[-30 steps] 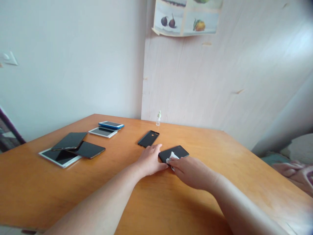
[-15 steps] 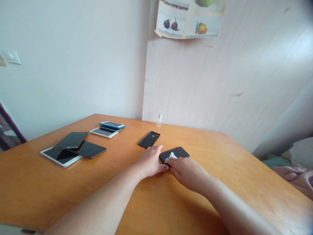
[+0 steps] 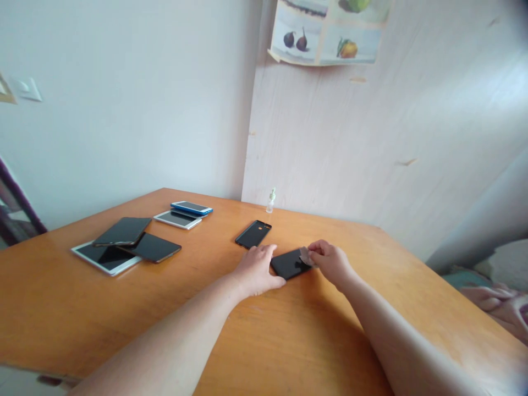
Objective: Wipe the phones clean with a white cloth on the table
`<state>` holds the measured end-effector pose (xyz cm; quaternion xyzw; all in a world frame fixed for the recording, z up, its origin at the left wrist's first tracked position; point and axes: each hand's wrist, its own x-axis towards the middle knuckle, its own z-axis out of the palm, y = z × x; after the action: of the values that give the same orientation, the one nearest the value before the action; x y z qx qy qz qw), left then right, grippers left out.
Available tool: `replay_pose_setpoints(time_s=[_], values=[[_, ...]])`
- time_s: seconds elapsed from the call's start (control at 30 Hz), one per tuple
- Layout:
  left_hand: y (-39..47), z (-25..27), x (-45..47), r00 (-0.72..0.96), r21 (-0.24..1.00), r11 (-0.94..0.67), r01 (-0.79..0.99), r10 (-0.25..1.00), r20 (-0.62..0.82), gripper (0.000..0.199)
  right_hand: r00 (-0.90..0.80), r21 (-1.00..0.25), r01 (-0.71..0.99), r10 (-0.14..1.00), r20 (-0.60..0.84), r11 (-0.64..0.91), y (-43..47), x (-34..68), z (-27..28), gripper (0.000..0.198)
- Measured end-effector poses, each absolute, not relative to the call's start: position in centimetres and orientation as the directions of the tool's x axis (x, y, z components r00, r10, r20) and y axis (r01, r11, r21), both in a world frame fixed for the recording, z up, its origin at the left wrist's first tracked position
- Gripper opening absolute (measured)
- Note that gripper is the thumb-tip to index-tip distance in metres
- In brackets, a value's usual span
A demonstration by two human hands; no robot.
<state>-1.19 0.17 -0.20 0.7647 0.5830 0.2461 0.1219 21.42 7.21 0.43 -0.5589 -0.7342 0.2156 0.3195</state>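
A black phone (image 3: 291, 265) lies flat on the wooden table, dark face up. At its left end my left hand (image 3: 256, 272) steadies it, thumb by the near corner and fingers by the far one. My right hand (image 3: 330, 261) is closed, pinching a crumpled tissue (image 3: 306, 256) against the phone's right end. Part of the tissue is hidden by the fingers. Just beyond my left hand rests an empty black phone case (image 3: 253, 235) with a camera cutout.
At the left, two dark tablets (image 3: 124, 231) (image 3: 154, 248) overlap a white tablet (image 3: 111, 269). Behind them a blue-edged phone (image 3: 192, 208) sits on a white tablet (image 3: 175, 220). A small clear pump bottle (image 3: 270, 202) stands near the wall. Someone's hands (image 3: 499, 305) show at the right edge.
My right hand has slid the tissue rightward across the phone to its right end, and its fingers have gone from flat to pinched. My left hand stays at the phone's left end.
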Motion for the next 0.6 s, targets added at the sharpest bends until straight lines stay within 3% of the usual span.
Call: replay_pose_setpoints(time_s=[0.13, 0.2, 0.43, 0.5, 0.6], values=[[0.1, -0.2, -1.1, 0.198, 0.471, -0.29, 0.833, 0.952, 0.234, 0.086, -0.217, -0.328, 0.891, 0.929, 0.298, 0.313, 7.5, 21.6, 0.4, 0.018], [0.1, -0.2, -1.1, 0.192, 0.466, -0.287, 0.837, 0.951, 0.241, 0.086, -0.237, -0.245, 0.918, 0.927, 0.29, 0.311, 7.1, 21.3, 0.6, 0.021], [0.2, -0.5, -1.0, 0.192, 0.456, -0.311, 0.834, 0.938, 0.29, 0.077, -0.547, -0.284, 0.753, 0.805, 0.229, 0.593, 4.4, 18.7, 0.9, 0.021], [0.2, -0.5, -1.0, 0.188, 0.461, -0.307, 0.833, 0.94, 0.285, 0.078, -0.534, -0.289, 0.758, 0.811, 0.24, 0.584, 5.0, 19.1, 0.7, 0.021], [0.3, -0.6, -1.0, 0.187, 0.469, -0.301, 0.83, 0.943, 0.274, 0.08, -0.347, -0.273, 0.866, 0.897, 0.275, 0.418, 7.0, 20.8, 0.3, 0.023]])
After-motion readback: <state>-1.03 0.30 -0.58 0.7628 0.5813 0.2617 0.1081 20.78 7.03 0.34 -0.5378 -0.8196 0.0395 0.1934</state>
